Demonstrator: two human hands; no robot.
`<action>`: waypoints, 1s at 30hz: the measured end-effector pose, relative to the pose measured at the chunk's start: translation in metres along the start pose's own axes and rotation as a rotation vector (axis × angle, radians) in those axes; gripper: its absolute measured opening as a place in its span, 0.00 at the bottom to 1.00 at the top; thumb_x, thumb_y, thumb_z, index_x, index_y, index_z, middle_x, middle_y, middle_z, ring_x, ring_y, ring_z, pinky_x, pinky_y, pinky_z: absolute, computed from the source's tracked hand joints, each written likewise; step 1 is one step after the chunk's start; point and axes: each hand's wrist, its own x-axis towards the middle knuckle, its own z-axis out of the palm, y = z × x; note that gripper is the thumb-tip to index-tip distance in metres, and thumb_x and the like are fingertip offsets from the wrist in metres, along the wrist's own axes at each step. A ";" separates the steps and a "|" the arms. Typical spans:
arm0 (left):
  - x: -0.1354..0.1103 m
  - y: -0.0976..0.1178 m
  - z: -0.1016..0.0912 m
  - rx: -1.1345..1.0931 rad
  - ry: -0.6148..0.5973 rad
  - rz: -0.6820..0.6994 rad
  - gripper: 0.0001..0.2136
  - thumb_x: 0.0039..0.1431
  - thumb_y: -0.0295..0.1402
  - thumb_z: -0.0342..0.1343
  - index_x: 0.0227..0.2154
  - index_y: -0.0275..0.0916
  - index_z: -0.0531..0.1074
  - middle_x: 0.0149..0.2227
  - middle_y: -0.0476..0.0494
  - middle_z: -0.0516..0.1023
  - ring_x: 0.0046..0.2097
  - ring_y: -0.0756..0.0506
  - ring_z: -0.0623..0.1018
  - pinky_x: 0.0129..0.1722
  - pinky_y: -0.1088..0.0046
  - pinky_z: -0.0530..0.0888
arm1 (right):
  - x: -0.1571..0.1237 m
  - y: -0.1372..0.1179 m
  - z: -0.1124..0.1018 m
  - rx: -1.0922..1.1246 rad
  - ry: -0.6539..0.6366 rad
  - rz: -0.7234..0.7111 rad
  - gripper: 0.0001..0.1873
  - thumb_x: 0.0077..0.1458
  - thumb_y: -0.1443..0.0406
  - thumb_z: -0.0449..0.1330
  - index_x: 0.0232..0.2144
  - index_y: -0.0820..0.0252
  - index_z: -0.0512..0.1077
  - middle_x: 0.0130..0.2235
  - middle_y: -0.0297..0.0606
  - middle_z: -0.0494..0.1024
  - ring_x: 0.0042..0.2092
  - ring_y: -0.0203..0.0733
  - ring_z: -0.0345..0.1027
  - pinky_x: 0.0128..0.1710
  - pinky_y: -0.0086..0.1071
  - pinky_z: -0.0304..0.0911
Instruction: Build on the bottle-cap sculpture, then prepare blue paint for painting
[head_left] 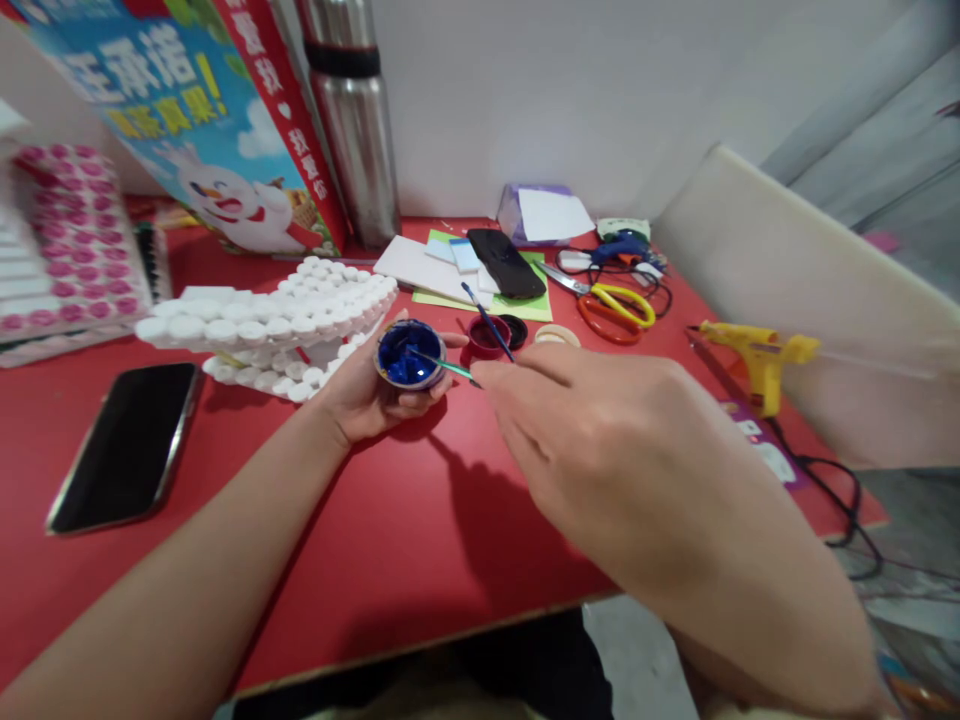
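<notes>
My left hand [397,400] is wrapped round a small open jar of dark blue paint [409,355], tilted toward me above the table. Pinched in my right hand [600,440] is a thin paintbrush [457,371] with a green handle, its far end inside the jar. A second, blue paintbrush [489,320] slants across a pot of dark red paint [484,340]; its near end meets the outline of my right fingers, and I cannot tell whether they touch. Left of the jar stands a curved white model [247,320] covered in round white pieces.
On the red table [360,560] lie a phone [124,445], scissors [611,310], a dark phone-like object [506,263] on papers, and a yellow glue gun [757,350] with a trailing cord. A steel flask [356,140] and a printed box [217,120] stand behind. A pale panel [817,300] borders the right.
</notes>
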 end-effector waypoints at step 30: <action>0.002 -0.006 0.003 0.013 0.027 0.024 0.27 0.75 0.46 0.38 0.43 0.31 0.80 0.28 0.38 0.78 0.20 0.51 0.72 0.13 0.82 0.61 | 0.022 -0.011 -0.009 -0.183 -0.211 0.053 0.16 0.62 0.76 0.52 0.39 0.64 0.80 0.36 0.45 0.80 0.33 0.42 0.71 0.27 0.36 0.49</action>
